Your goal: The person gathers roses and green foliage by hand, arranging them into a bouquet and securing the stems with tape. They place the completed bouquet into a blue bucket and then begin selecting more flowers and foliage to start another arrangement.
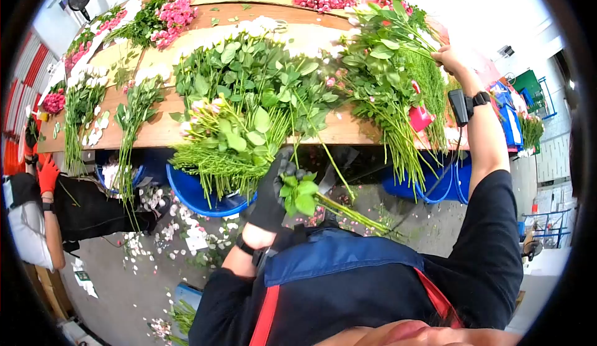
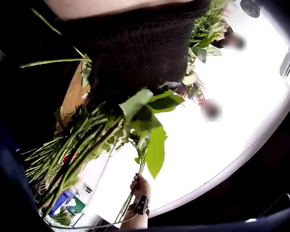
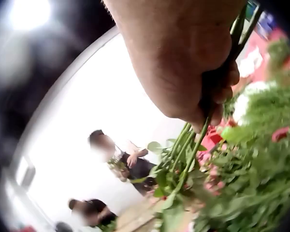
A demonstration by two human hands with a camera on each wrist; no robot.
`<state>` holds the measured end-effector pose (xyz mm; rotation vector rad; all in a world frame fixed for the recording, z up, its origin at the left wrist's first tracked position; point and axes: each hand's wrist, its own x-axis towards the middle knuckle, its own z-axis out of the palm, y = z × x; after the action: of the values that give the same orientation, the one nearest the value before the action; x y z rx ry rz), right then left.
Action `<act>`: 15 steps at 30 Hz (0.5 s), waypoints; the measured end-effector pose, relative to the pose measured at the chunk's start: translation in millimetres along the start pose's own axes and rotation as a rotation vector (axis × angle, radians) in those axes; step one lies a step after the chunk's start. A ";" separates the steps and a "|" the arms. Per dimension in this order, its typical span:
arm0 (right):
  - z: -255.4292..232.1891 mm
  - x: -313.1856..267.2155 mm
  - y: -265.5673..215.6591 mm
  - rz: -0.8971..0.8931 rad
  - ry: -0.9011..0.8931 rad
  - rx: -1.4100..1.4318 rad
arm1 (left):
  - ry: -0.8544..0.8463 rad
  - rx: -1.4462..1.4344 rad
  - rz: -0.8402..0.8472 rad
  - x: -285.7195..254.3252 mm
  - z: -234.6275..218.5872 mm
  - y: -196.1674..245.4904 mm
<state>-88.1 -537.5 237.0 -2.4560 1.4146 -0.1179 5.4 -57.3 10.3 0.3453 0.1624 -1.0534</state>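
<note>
At wooden table (image 1: 165, 121), gloved left grip (image 1: 267, 198) curled round leafy stems (image 1: 305, 198), right grip (image 1: 451, 59) clasping slender stalks (image 3: 195, 151)

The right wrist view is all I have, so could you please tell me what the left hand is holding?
Observer: The left hand, in a dark glove, holds leafy stems.
Operator: Thank you; is there anything below the near edge of the table?
Observer: Yes, the head view shows a blue bucket there.
Operator: And is anyone visible at that view's far left?
Observer: Yes, a person wearing a red glove.
</note>
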 end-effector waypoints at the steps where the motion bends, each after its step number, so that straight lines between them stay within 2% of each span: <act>1: 1.3 -0.3 9.1 -0.001 -0.006 0.047 | -0.059 -0.031 -0.042 -11.3 21.0 0.8; 3: 12.4 -2.5 33.4 0.002 -0.021 0.153 | -0.113 0.052 -0.021 -12.4 30.6 -5.2; 5: 31.3 -11.0 55.5 0.002 0.001 0.394 | -0.100 0.125 -0.017 -5.4 41.4 -15.3; 7: 48.0 -24.2 73.7 -0.043 -0.051 0.584 | -0.100 0.156 -0.014 6.0 46.8 -32.3; 10: 68.0 -71.3 78.1 -0.100 -0.059 0.850 | -0.127 0.130 -0.024 33.6 51.8 -73.6; 11: 73.1 -90.8 76.7 -0.096 -0.074 0.962 | -0.069 0.124 -0.039 41.8 57.9 -88.0; 13: 84.3 -117.3 84.9 -0.137 -0.098 0.971 | -0.081 0.062 -0.042 60.7 69.9 -118.8; 14: 87.1 -133.3 85.9 -0.135 -0.116 0.968 | -0.061 0.047 -0.036 74.8 61.9 -137.8; 15: 89.4 -148.1 90.4 -0.133 -0.141 0.964 | -0.003 0.106 -0.012 73.7 80.5 -149.5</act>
<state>-219.1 -433.4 136.6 -1.6929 0.8264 -0.5092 -91.6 -213.2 33.9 0.4389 0.1063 -1.0770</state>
